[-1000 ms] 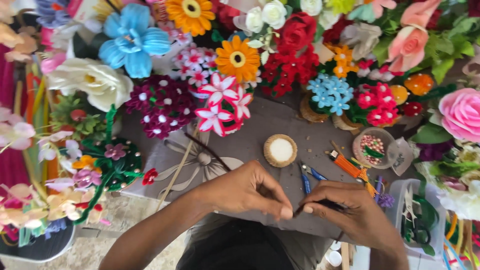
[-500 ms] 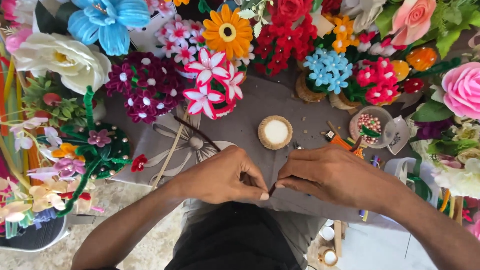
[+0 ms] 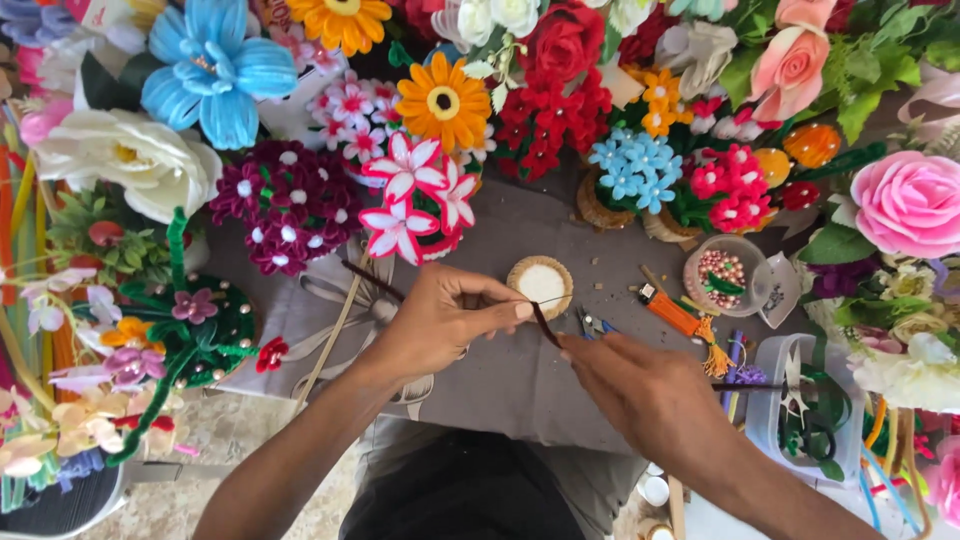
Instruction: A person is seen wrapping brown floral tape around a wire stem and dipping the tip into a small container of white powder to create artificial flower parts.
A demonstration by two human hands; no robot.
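Dark brown pipe cleaner point(image 3: 543, 324) sits mid-frame over the grey cloth point(image 3: 500, 385), stretched between both hands. Left hand point(image 3: 435, 320) has thumb and forefinger pinched shut on its upper end; right hand point(image 3: 640, 390) has fingertips closed on the lower end. Just behind it: small round woven dish point(image 3: 541, 284) with white centre. Right of that, blue-handled pliers point(image 3: 595, 324), orange lighter point(image 3: 672, 311), clear bead tub point(image 3: 722, 272). Clear plastic box point(image 3: 790, 400) near the right wrist. Pink-white flower bunch point(image 3: 415, 200) close above the left hand. Flowers crowd the top, left and right edges; open room only on the cloth around and below the hands.
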